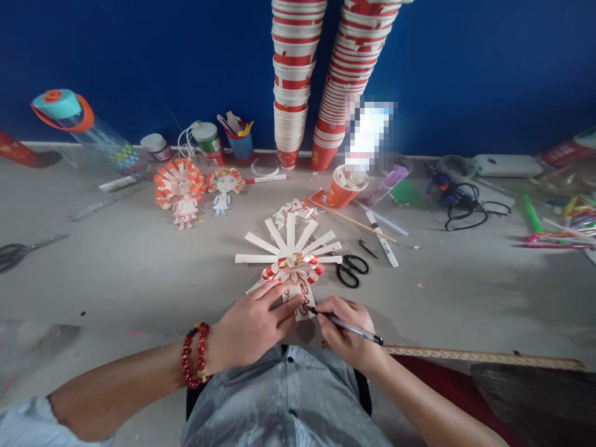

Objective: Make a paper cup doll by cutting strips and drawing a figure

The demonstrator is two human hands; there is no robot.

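A paper-cup doll (298,298) lies at the table's front edge, its white strips fanned out behind a curled red-and-white ring. A dress-like outline is drawn on its body. My left hand (254,323) rests flat on the doll, fingers spread and pressing it down beside the drawing. Between the fingers of my right hand (354,329) is a pen (356,329), its tip touching the drawn body. Black-handled scissors (352,271) lie just right of the doll, blades partly under the strips. Paper scraps (295,213) are heaped behind it.
Two finished dolls (181,192) lie back left. Tall stacks of paper cups (292,81) stand at the blue wall. An orange cup (343,186) holds scraps; a white marker (382,239) is near it. A bottle (88,130) and more scissors (28,251) are left, colored pens (559,230) right.
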